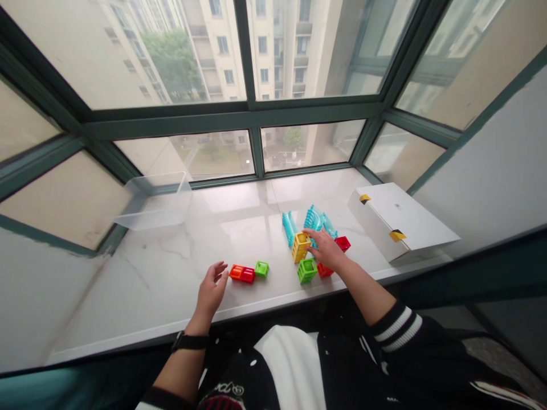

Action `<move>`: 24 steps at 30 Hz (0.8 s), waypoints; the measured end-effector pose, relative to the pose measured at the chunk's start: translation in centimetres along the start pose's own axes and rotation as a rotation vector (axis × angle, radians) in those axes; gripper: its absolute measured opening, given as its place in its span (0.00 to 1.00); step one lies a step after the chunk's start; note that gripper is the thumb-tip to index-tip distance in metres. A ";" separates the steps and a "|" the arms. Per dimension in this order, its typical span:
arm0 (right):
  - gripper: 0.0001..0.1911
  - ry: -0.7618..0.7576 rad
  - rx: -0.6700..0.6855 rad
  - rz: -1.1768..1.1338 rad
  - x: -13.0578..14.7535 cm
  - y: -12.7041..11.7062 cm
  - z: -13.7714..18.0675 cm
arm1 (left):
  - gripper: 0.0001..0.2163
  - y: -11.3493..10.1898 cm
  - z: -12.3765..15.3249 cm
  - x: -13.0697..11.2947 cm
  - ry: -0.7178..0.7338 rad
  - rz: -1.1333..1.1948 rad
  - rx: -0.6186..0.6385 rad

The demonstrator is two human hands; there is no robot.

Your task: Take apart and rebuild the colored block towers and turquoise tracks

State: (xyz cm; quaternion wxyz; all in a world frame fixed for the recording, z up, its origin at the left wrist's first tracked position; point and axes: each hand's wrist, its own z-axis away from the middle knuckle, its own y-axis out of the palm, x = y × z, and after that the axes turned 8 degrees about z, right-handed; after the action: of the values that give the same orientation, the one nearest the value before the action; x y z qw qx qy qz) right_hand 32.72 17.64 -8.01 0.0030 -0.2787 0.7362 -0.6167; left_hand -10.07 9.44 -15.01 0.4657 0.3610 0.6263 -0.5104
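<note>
My left hand (212, 289) rests over the sill with its fingers apart, holding nothing. Just right of its fingertips lie an orange block (236, 272) and a red block (248, 275), joined in a row, with a small green block (261, 269) at their right end. My right hand (325, 250) has its thumb and fingers on a yellow openwork block (301, 248). A green block (306, 271) stands in front of the yellow one. Red blocks (342, 244) show beside and below my right hand, partly covered by it. Behind it are translucent blue curved track pieces (314, 216), also partly hidden.
A clear plastic bin (158, 208) stands at the sill's left. At the right is a white box (405, 219) with yellow-and-black tabs. Green-framed windows (256, 119) close off the back, and the marble sill (171, 296) has a front edge near my body.
</note>
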 end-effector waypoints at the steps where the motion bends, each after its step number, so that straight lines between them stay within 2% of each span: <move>1: 0.30 0.000 0.003 -0.001 0.1 -0.1 0.0 | 0.23 0.0 0.2 0.3 0.011 -0.021 0.003; 7: 0.33 -0.029 -0.013 0.035 0.6 -1.2 0.1 | 0.20 0.8 0.1 0.4 0.206 -0.249 0.045; 11: 0.39 -0.034 -0.061 0.005 1.2 -2.4 0.7 | 0.22 1.8 0.0 0.5 0.297 -0.365 0.155; 14: 0.40 -0.049 -0.149 -0.029 2.2 -3.6 1.4 | 0.26 2.4 0.0 0.8 0.324 -0.460 0.238; 16: 0.37 -0.076 -0.261 -0.053 3.3 -4.3 1.9 | 0.27 2.7 0.0 1.1 0.342 -0.504 0.269; 20: 0.26 -0.091 -0.582 -0.143 7.0 -5.3 2.9 | 0.26 2.7 -0.4 1.6 0.383 -0.536 0.299; 22: 0.25 -0.137 -0.608 -0.221 9.4 -5.1 3.1 | 0.25 2.6 -0.4 1.7 0.403 -0.533 0.290; 24: 0.25 -0.244 -0.481 -0.289 11.7 -4.1 3.0 | 0.24 2.6 -0.2 1.7 0.415 -0.530 0.271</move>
State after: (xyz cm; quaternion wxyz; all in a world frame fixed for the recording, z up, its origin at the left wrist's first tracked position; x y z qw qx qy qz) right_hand 25.51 9.67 -1.06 -0.0626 -0.4453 0.8079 -0.3809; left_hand -8.18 10.16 -17.39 0.1280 0.3403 0.7058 -0.6079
